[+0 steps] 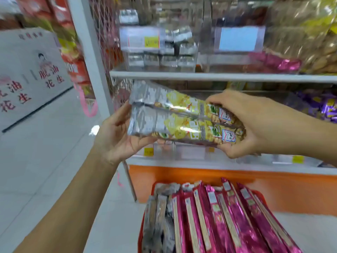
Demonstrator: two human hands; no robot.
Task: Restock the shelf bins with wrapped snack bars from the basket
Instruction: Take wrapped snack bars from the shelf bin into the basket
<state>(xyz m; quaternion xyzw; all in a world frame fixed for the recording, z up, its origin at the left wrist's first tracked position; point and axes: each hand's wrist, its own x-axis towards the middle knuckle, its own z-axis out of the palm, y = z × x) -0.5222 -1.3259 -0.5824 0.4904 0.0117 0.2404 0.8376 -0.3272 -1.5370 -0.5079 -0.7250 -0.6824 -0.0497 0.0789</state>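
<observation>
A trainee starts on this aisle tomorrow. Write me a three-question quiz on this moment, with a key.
1. True or false: the left hand and the right hand both hold the silver-and-yellow bars.
2. Most bars in the red basket are wrapped in: A pink, B blue, C green.
3. Fill in: inside the basket, the silver bars lie on its ___ side.
Key: 1 true; 2 A, the pink bars; 3 left.
</observation>
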